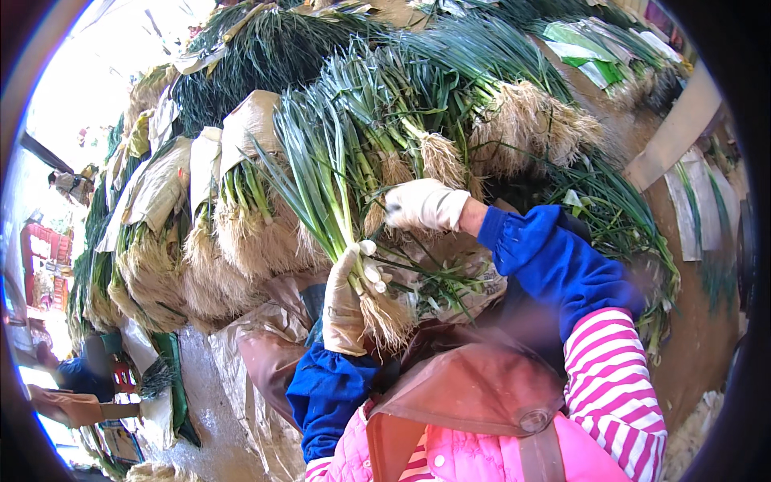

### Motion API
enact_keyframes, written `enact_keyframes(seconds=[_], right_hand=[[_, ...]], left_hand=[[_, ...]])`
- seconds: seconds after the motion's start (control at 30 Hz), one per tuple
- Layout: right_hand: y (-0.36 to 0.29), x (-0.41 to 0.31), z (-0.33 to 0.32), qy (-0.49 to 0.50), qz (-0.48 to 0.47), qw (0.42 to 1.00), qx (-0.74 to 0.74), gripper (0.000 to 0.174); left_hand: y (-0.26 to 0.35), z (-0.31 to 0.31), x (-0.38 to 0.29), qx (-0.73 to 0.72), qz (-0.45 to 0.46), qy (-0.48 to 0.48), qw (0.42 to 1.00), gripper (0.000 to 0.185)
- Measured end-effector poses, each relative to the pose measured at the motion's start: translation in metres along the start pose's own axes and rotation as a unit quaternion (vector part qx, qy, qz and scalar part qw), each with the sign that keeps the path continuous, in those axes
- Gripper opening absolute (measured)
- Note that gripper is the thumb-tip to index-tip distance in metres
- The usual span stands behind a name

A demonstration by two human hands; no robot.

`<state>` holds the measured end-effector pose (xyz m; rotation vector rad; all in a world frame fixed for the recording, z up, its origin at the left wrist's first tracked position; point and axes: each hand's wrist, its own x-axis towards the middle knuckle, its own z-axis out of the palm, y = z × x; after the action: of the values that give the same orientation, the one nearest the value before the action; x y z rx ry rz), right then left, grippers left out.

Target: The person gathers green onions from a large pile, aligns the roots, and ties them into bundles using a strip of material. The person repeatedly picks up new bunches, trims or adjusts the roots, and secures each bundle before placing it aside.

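My left hand [345, 304], in a pale work glove, is closed round a bunch of green onions [343, 226]. The leaves point up and away, and the roots hang towards my lap. The gloved thumb lies by several white stalk ends. My right hand [420, 205], also gloved, is to the right, beside the leaves and roots of the piled green onions [443, 159]. Its fingertips are blurred against a thin green leaf, so I cannot tell whether it grips anything. Loose leaves and peelings [443, 283] lie on sacking below it.
Bundles of green onions wrapped in pale sacking [162, 187] stand in a row at the left. More bundles [271, 45] lie behind. A heap of green leaves [620, 211] is at the right. Another person's arm [66, 406] shows at the lower left.
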<state>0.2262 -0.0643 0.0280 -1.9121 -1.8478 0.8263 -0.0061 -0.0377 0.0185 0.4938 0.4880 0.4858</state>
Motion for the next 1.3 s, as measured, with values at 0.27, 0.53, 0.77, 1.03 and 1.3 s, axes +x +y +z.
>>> enact_keyframes(seconds=[0.27, 0.53, 0.77, 1.03, 1.3], right_hand=[[-0.052, -0.012, 0.027, -0.168, -0.006, 0.675, 0.719, 0.052], [-0.071, -0.020, -0.014, 0.040, -0.093, 0.661, 0.743, 0.039], [-0.049, -0.007, -0.034, 0.174, -0.105, 0.591, 0.781, 0.021], [-0.042, 0.010, -0.036, 0.235, -0.067, 0.558, 0.793, 0.018], [-0.057, -0.003, -0.046, 0.256, -0.136, 0.491, 0.822, 0.018]], left_hand=[[-0.008, 0.038, -0.026, 0.045, -0.038, -0.065, 0.996, 0.034], [-0.007, 0.044, -0.020, 0.227, 0.017, -0.083, 0.970, 0.044], [-0.005, 0.048, -0.024, 0.365, 0.283, 0.060, 0.885, 0.039], [0.000, 0.047, 0.001, 0.579, 0.453, 0.075, 0.674, 0.010], [-0.003, 0.042, -0.010, 0.375, 0.459, 0.123, 0.796, 0.006]])
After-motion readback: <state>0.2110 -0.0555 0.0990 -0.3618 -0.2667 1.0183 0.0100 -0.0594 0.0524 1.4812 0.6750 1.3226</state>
